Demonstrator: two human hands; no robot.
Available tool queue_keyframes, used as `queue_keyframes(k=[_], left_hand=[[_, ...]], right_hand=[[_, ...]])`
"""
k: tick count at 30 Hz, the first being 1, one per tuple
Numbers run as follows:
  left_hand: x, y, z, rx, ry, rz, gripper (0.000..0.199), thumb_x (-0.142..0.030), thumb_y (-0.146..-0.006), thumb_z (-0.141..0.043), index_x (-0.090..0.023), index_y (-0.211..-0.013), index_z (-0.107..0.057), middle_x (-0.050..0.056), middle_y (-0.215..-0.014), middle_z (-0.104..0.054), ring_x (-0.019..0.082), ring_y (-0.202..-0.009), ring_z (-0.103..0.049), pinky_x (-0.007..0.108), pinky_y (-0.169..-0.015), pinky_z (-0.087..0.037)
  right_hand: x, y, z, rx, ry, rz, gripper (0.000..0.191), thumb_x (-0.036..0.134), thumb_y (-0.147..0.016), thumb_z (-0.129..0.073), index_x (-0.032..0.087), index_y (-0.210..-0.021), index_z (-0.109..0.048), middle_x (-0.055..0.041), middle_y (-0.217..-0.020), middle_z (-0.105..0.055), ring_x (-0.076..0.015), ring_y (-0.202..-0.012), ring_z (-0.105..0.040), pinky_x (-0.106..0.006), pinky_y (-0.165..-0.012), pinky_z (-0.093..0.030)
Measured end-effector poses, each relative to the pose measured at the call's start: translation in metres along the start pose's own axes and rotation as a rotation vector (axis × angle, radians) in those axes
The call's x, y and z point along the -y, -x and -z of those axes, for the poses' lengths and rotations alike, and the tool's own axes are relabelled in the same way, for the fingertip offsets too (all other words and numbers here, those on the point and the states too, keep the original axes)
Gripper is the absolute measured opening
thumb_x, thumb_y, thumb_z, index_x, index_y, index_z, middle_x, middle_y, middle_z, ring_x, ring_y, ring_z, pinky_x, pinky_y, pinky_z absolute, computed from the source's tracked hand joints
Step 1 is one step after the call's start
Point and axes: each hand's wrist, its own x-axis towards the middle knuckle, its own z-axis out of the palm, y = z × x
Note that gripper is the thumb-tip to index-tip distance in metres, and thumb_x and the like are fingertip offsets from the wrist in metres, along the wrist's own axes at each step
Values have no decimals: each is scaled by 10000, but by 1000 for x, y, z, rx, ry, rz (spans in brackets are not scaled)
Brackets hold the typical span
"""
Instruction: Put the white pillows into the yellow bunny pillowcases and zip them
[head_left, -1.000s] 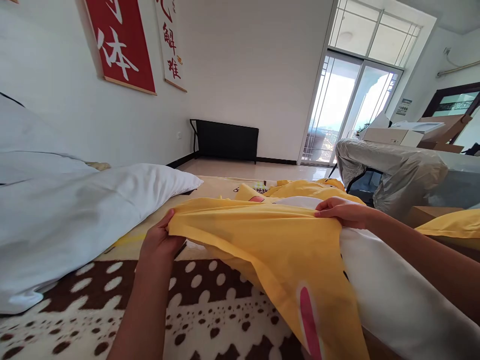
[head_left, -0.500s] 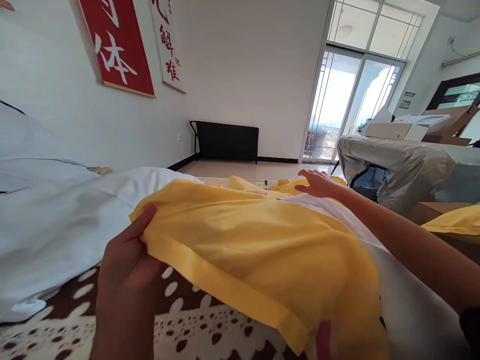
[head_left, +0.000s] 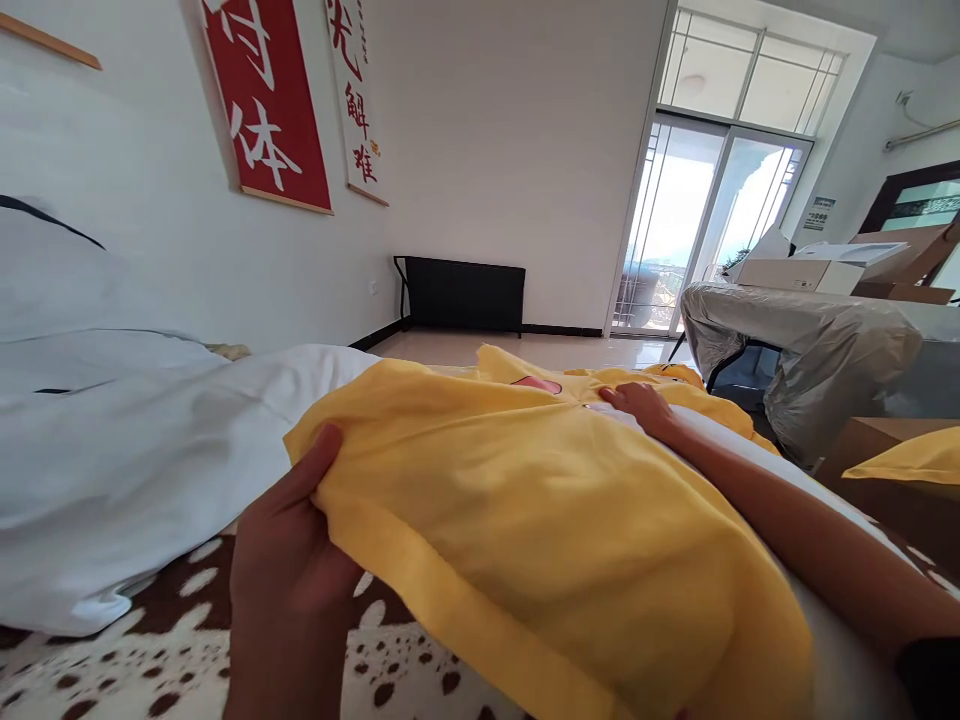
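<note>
A yellow pillowcase (head_left: 517, 500) with a wide folded hem and a pink printed patch stretches across the middle of the view. My left hand (head_left: 300, 540) is closed round its left edge near the hem, thumb on top, lifting that side. At the far side, my right hand (head_left: 637, 402) is closed on the cloth, and creases run out from its fingertips. White padded cloth (head_left: 832, 620), perhaps a pillow, lies under and beside the yellow cloth on the right; how far it extends beneath is hidden.
White bedding (head_left: 187, 450) is heaped on the left over a brown and cream spotted blanket (head_left: 180, 660). More yellow cloth (head_left: 911, 455) rests on a cardboard box (head_left: 855, 445) at right. Behind stand a plastic-covered table (head_left: 802, 320) and a black folded frame (head_left: 465, 295).
My right hand has come down from above the cloth and closed on its far part. The left hand keeps its hold, and the pillowcase has spread out rightward.
</note>
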Motion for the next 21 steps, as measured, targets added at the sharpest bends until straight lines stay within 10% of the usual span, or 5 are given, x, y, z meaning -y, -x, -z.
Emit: queue_keyframes(k=[5,11,16,21], left_hand=[[5,-3,1,-65,-33,-73,274,-154,-804,-528,-145,-1052,-644,80,-937,-739,227,-863,-702,356,-863,-568],[46,-60,36,395,-474,-39,516,-331,-667,-752,-194,-1146,-615,76,-1180,-666,285,-1202,-536,391,-1050,-424],[75,-95,70,601,-1003,151,564,-463,-613,-774,-182,-1085,-646,135,-1249,-616,351,-1256,-471,524,-1105,-279],[68,-97,72,626,-840,86,647,-413,-668,-748,-260,-1251,-514,123,-1400,-489,292,-1350,-368,463,-1116,-271]], right_hand=[[-7,4,101,-410,212,-11,490,546,-907,-304,200,-713,-592,-101,-718,-628,-244,-736,-572,-326,-631,-333],[-4,23,187,-949,346,90,465,500,-940,-312,161,-760,-572,-42,-589,-506,-154,-587,-427,-319,-615,-253],[-19,29,150,-1040,322,399,406,426,-932,-330,211,-623,-485,-6,-505,-429,-140,-494,-384,-299,-553,-270],[-49,51,54,-771,281,726,278,294,-877,-446,205,-626,-527,-17,-543,-573,-141,-515,-515,-268,-566,-377]])
